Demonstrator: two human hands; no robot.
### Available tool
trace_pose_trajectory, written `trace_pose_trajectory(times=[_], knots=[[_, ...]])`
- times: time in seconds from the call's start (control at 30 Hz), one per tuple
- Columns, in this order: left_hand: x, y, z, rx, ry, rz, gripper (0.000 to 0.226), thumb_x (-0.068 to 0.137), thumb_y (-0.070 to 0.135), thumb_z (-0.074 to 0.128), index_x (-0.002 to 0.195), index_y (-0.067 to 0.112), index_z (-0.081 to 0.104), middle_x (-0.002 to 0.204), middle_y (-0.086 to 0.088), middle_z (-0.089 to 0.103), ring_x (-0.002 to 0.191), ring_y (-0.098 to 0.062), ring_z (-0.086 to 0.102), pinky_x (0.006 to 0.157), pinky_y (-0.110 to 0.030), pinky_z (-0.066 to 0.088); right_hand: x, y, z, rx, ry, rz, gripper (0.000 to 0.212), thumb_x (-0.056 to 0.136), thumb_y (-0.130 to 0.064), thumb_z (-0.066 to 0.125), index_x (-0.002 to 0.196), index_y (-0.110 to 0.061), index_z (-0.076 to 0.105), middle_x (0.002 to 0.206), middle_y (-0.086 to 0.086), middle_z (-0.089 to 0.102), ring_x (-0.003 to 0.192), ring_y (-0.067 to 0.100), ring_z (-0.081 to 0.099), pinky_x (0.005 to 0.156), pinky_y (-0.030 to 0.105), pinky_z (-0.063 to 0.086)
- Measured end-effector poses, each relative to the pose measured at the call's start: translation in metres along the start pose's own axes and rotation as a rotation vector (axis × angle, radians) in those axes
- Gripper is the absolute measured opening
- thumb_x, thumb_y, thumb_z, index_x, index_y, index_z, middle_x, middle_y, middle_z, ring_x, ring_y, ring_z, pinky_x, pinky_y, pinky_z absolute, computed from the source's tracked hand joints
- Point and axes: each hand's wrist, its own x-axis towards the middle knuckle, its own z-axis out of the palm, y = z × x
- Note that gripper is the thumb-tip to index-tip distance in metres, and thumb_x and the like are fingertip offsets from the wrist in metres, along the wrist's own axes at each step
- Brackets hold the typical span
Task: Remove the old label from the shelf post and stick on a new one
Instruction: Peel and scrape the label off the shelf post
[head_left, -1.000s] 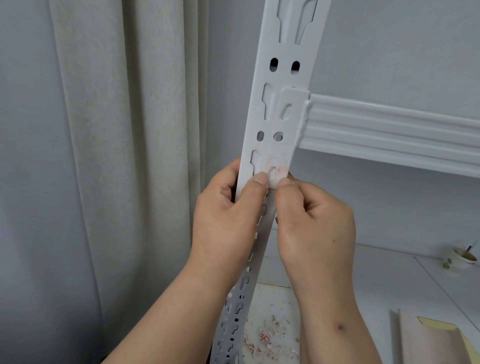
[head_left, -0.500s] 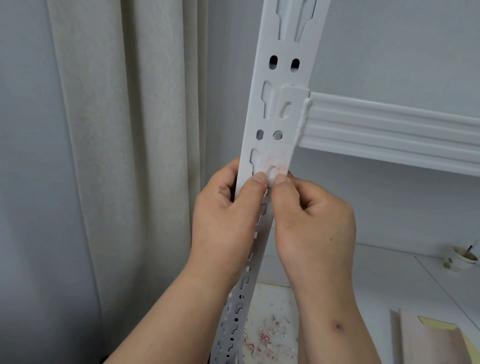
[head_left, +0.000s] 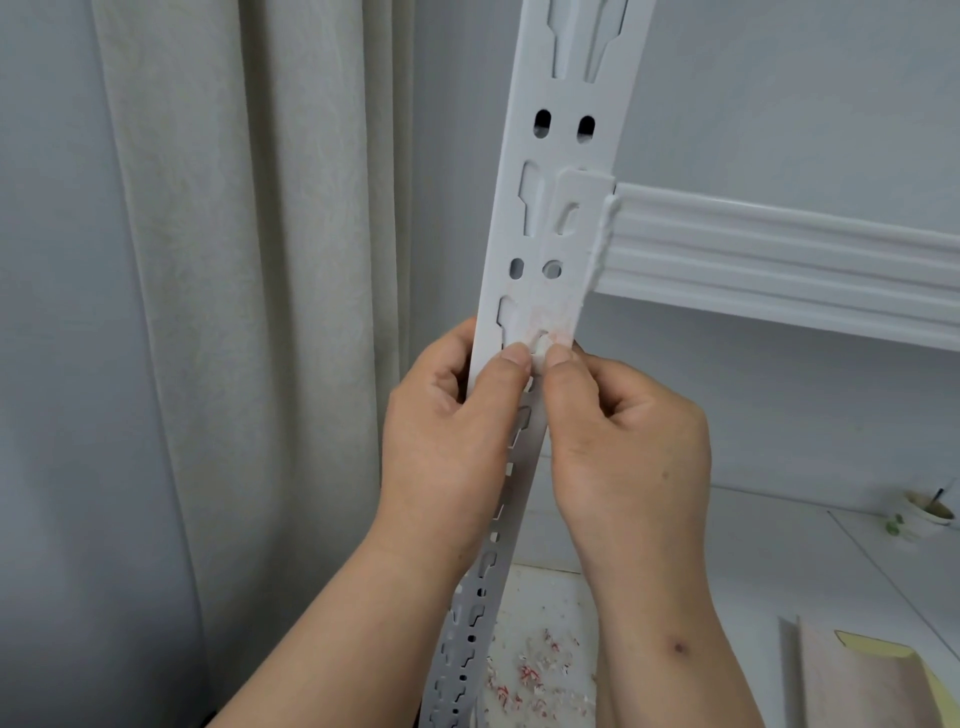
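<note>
With my left hand gripping the post and my right hand curled beside it, both thumbs scrape the label remnant just below the shelf beam; I'd roll residue downward with steady pressure.

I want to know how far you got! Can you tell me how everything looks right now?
Post: upright, faint pink label residue above the thumbs.
Old label: mostly scraped off, rolled into a small lump.
Left hand: grips the post, thumb pressing the lump.
Right hand: curled, thumb pressing the lump.
Scraps: scattered on the surface below.
Cup: upright.
</note>
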Motion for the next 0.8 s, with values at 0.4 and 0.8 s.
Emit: trace_pose_trajectory(times=[0.4, 0.8], knots=[[-0.0016, 0.0001, 0.0003, 0.010, -0.002, -0.009, 0.026, 0.085, 0.027, 0.058, 0.103, 0.018, 0.074, 0.101, -0.013, 0.076, 0.093, -0.033, 0.070, 0.088, -0.052, 0.056, 0.0027, -0.0020, -0.0009, -0.014, -0.019, -0.006, 0.051, 0.088, -0.038, 0.059, 0.040, -0.026, 0.047, 0.034, -0.008, 0.036, 0.037, 0.011, 0.034, 0.038, 0.014, 0.022], [-0.0021, 0.0003, -0.0005, 0.003, 0.001, -0.006, 0.024, 0.085, 0.026, 0.058, 0.100, 0.018, 0.075, 0.099, -0.014, 0.076, 0.088, -0.026, 0.069, 0.083, -0.044, 0.056, 0.0022, -0.0032, -0.0013, 0.037, -0.026, 0.016, 0.048, 0.089, -0.038, 0.060, 0.044, -0.024, 0.050, 0.034, -0.009, 0.039, 0.037, 0.010, 0.038, 0.039, 0.013, 0.023]])
